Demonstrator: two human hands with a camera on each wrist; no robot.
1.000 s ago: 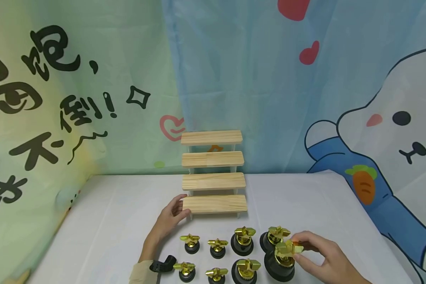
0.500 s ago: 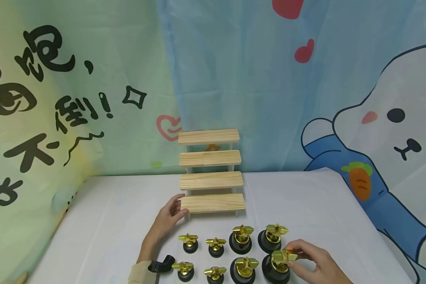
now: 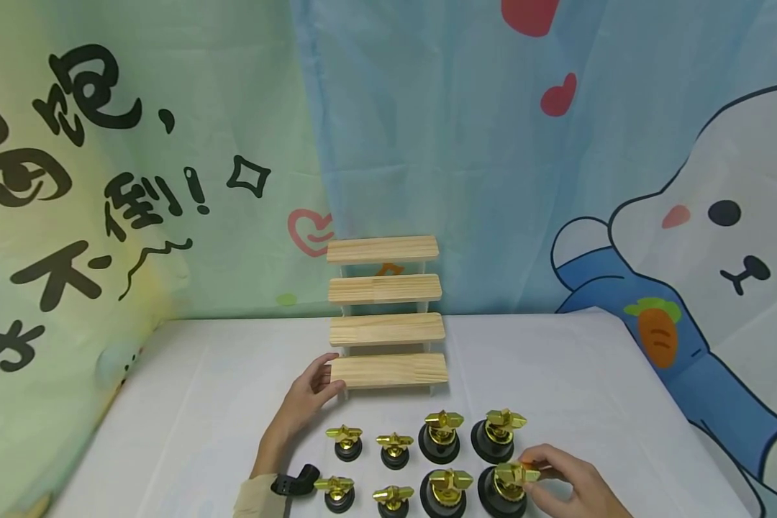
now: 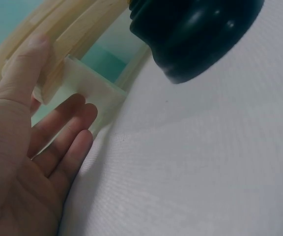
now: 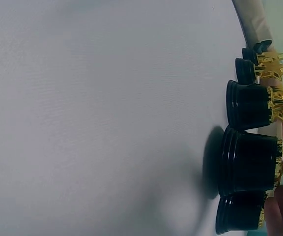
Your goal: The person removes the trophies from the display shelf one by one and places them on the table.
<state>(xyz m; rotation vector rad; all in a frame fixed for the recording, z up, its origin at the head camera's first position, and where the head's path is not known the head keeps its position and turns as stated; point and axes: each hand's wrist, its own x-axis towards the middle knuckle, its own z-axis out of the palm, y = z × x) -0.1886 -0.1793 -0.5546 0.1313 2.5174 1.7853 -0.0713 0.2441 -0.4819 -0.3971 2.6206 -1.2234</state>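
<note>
Far left: a green curtain with black lettering, hanging behind a white table. On the table, left hand lying with fingers straight and relaxed, thumb on the left end of the lowest board of a wooden step rack, fingers beside its pale support, nothing gripped. Near that wrist, at the bottom edge, a small black bent piece. In front of the rack, two rows of gold-topped trophies on black bases: four small ones at the left, four bigger ones at the right. At the right end of the near row, the big trophy standing upright on the table, just beside its neighbours. Right hand pinching the gold top of that trophy between thumb and fingertips. Hands well apart. Behind, at the right, a blue curtain with red hearts and a white cartoon rabbit.
</note>
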